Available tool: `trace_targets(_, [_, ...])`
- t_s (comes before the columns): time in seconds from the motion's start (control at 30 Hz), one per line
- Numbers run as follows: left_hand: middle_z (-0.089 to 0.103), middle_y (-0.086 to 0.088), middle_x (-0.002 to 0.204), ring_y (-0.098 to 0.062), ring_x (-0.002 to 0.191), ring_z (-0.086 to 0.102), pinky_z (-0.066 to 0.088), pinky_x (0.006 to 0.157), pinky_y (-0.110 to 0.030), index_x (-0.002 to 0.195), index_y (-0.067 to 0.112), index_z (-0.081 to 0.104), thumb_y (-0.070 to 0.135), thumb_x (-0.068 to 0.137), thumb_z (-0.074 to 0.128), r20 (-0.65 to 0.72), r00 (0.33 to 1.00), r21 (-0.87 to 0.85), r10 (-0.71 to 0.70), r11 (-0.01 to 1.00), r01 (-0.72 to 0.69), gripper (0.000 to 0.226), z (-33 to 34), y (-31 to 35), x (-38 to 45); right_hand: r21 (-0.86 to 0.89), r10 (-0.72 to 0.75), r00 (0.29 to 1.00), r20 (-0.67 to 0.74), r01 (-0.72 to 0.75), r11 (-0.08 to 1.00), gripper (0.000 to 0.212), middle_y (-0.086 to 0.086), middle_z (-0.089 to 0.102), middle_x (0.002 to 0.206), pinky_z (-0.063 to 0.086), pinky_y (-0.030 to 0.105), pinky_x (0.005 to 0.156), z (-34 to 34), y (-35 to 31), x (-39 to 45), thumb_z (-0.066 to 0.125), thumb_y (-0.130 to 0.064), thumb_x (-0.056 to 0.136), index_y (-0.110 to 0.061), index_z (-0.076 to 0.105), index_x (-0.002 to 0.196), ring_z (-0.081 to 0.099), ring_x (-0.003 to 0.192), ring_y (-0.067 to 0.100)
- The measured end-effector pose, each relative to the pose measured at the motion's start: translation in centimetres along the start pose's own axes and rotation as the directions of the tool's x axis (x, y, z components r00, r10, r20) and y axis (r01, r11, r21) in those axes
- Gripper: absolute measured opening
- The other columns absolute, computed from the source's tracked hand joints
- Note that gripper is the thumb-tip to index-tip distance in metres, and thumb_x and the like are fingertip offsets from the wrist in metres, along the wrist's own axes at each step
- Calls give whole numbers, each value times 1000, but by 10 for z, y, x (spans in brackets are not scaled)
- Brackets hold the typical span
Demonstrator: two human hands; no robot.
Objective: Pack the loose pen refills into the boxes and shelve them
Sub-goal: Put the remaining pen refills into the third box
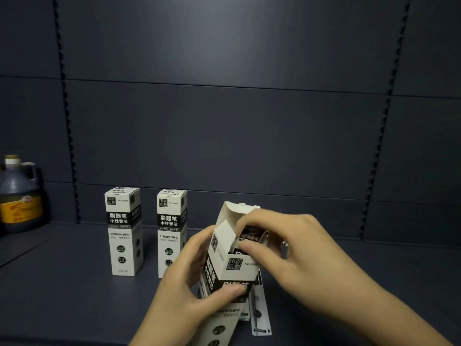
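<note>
My left hand (192,278) grips a white-and-black refill box (230,265), tilted with its top flaps open. At the box's mouth, my right hand (282,243) has its fingers curled on the dark refill packs (249,234) that stick out of the opening. A loose wrapped refill (260,318) lies flat on the shelf under the box, partly hidden by it. Two closed refill boxes stand upright farther back on the shelf, one on the left (124,231) and one beside it (171,232).
A dark liquid bottle with a yellow label (18,196) stands at the far left of the dark shelf (74,295). The shelf's back panel (224,121) rises behind, with slotted uprights at left and right.
</note>
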State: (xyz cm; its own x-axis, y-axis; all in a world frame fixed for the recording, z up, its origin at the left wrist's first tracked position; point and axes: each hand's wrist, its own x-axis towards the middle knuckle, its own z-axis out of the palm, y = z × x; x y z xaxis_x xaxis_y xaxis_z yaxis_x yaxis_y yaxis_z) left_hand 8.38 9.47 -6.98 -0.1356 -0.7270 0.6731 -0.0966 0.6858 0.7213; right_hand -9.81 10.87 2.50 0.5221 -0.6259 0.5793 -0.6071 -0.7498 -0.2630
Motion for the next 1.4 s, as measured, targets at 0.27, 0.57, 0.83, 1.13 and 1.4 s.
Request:
trace_targets(0.27, [68,18,125,-4,117,64,51,91,-14,119,57,58,27,63,85,-1,1000,11,25,1000,-25,69,0,1,1,45,-43,983,178,35,998,22,-19,59,86,44,16,71,-6,-4,-2,47,-17,97,-36,57,100,57,84,4])
trace_targets(0.57, [67,17,127,-5,117,64,52,91,-16,121,55,57,35,62,86,17,1000,32,17,999,-18,70,2,1,6,-60,39,953,302,-22,998,14,-17,41,110,49,41,80,-1,0,-7,42,-23,95,-23,56,94,53,89,14])
trace_targets(0.83, [67,16,127,-6,118,64,51,98,-23,123,53,56,33,61,85,-11,1000,57,-14,998,15,71,-1,-5,4,652,190,941,-280,41,757,17,5,68,85,48,18,70,11,85,-14,59,-5,85,-12,74,86,59,69,12])
trace_targets(1.13, [68,14,126,-9,115,66,52,97,-29,122,54,57,49,55,89,-33,999,59,-37,998,39,75,-1,-4,6,152,625,754,-200,-607,780,18,0,74,98,43,22,83,87,250,-7,60,-5,91,-17,73,98,66,94,19])
trace_targets(1.4, [67,9,130,-13,117,66,51,98,-38,125,48,58,60,53,88,-36,998,21,-48,999,49,79,-3,-11,11,-208,627,776,-71,-626,752,22,6,74,99,51,38,82,102,268,-20,55,-29,96,-16,72,98,65,99,29])
